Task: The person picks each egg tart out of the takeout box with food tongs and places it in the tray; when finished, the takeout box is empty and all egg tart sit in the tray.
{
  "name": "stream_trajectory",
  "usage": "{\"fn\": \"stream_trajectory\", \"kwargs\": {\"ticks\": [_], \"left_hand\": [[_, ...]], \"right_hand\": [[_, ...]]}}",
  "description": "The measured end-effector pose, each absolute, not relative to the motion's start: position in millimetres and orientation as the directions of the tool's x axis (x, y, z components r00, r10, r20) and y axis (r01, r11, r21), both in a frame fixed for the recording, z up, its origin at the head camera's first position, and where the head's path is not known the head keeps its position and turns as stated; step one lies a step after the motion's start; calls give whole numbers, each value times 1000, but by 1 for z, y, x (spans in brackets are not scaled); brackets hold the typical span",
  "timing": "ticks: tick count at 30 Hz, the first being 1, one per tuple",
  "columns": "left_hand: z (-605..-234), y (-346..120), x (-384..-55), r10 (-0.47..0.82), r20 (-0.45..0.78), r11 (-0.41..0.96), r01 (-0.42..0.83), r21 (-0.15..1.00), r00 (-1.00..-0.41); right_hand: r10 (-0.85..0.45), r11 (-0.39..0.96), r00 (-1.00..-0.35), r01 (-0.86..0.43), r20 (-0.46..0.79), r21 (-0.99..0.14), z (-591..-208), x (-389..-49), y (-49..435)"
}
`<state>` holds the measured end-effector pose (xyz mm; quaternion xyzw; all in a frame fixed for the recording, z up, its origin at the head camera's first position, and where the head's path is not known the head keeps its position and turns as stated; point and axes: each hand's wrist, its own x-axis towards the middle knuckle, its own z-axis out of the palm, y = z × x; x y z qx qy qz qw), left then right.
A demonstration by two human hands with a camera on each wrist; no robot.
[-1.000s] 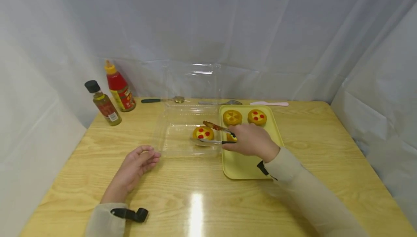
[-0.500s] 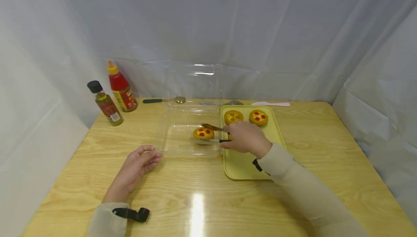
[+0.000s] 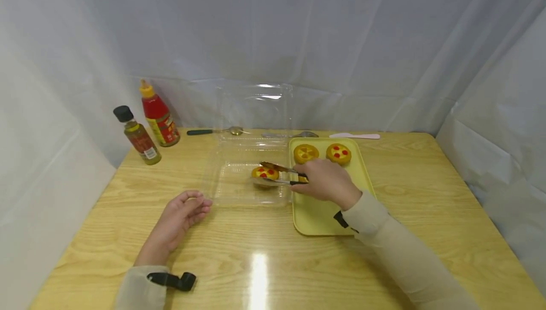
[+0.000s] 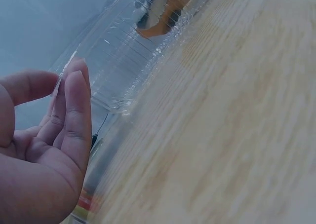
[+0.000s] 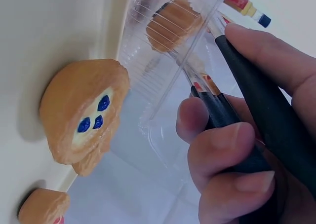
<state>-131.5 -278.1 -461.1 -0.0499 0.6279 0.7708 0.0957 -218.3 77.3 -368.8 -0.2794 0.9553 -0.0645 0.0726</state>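
Observation:
My right hand (image 3: 326,179) holds black-handled tongs (image 5: 252,91), the thumb on one handle and the fingers curled round the other. The tong tips lie on either side of a round tart (image 3: 264,172) with red pieces on top, inside the right part of a clear plastic container (image 3: 239,201). With thumb and fingertips, my left hand (image 3: 181,217) pinches the container's near left rim, as the left wrist view shows. Under my right hand, on the yellow tray (image 3: 320,217), sits a tart with blue pieces (image 5: 96,118), mostly hidden in the head view.
Two more tarts, one plain yellow (image 3: 305,153) and one red-topped (image 3: 339,154), sit at the tray's far end. The container's lid (image 3: 256,96) stands raised. Behind lie a spoon (image 3: 235,131), fork (image 3: 304,134) and pink knife (image 3: 356,136); a sauce bottle (image 3: 159,118) and oil bottle (image 3: 142,141) stand left.
The tong arms have drawn closer together about the red-topped tart, and their tips have shifted slightly left. My left hand stays at the container's rim.

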Motion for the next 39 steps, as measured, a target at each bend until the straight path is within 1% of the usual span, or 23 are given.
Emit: {"fn": "stream_trajectory", "kwargs": {"ticks": [7,12,18,21,29,39], "left_hand": [[-461,-278,-130,84,-190,-201,-203,958,-978],[-460,-277,-130,92,-180,-208,-196,958,-979],[-461,-278,-132,97,-171,-206,-188,960,-980],[-463,-279,-133,95,-176,-192,-191,963,-980],[-465,-280,-134,95,-185,-174,-200,964,-978],[-464,-280,-134,103,-181,-170,-196,966,-978]], "right_hand": [[-538,836,-840,-522,-71,-171,-364,-213,83],[-542,834,-840,-534,-28,-138,-359,-207,92],[-545,823,-838,-541,28,-176,-352,-199,106],[-539,822,-840,-541,60,-177,-350,-195,113],[-498,842,-856,-515,139,-162,-342,-182,141],[-425,878,-894,-446,141,-177,-340,-168,189]]}}
